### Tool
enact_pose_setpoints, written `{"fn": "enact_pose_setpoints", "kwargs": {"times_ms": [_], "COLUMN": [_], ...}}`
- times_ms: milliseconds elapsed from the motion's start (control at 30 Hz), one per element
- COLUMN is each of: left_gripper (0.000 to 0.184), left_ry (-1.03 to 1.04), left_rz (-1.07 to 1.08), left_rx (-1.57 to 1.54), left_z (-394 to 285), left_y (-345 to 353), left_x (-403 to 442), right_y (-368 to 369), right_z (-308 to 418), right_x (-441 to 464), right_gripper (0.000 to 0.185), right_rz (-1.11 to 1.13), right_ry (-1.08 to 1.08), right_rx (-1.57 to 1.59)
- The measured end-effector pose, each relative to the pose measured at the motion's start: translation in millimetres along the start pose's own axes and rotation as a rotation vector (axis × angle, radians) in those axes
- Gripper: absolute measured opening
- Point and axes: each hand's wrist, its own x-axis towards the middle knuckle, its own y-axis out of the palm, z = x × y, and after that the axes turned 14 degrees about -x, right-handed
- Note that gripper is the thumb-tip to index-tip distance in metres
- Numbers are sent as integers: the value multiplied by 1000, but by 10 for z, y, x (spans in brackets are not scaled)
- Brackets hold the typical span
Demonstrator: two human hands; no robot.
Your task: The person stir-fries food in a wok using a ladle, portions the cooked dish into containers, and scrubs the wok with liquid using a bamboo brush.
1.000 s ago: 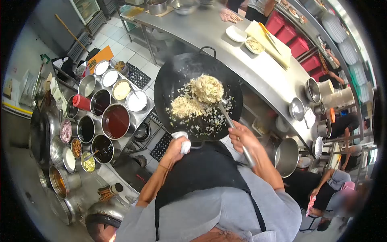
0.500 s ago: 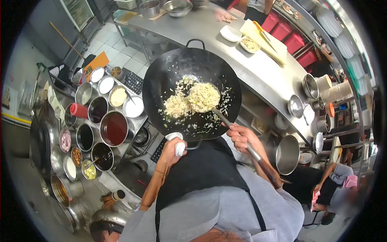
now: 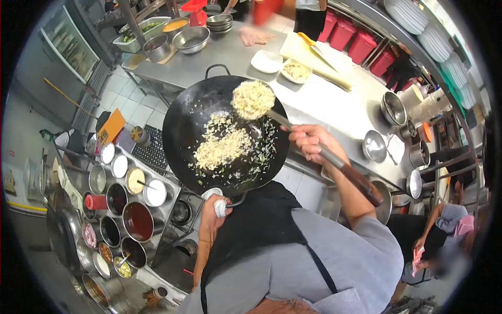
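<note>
My left hand (image 3: pixel 213 213) is closed round the near handle of a black wok (image 3: pixel 180 118), with a folded white cloth (image 3: pixel 219 204) between. Fried rice (image 3: pixel 222 149) with green bits lies in the wok's middle and lower part. My right hand (image 3: pixel 317 144) grips the shaft of a ladle (image 3: pixel 334 158) with a wooden handle end. Heaped with rice, the ladle's bowl sits over the wok's upper right side.
A steel counter (image 3: pixel 319 118) runs behind the wok, bearing a white square dish (image 3: pixel 266 62), a dish of food (image 3: pixel 296 71) and a knife (image 3: pixel 316 51). Sauce pots (image 3: pixel 138 221) crowd the left. A co-worker (image 3: pixel 442 220) is at the lower right.
The wok has moved left and toward the counter. My right hand has raised the full ladle from the rice pile to the wok's upper right. The view has shifted.
</note>
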Motion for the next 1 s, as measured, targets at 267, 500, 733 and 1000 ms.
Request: {"fn": "enact_pose_setpoints", "kwargs": {"times_ms": [267, 500, 733, 1000], "left_gripper": [6, 8, 11, 10], "left_ry": [146, 209, 296, 322], "left_rz": [-218, -383, -573, -521], "left_rx": [14, 0, -25, -118], "left_z": [160, 298, 497, 529], "left_y": [399, 504, 684, 814], "left_x": [147, 65, -56, -88], "right_y": [-354, -1036, -1613, -1862], "right_z": [1545, 2059, 1713, 1331], "right_x": [868, 1874, 2152, 2090], "right_gripper": [21, 12, 51, 61], "right_rz": [-263, -533, -926, -937], "right_ry": [-196, -357, -677, -715], "right_rx": [-617, -1108, -1828, -2066]}}
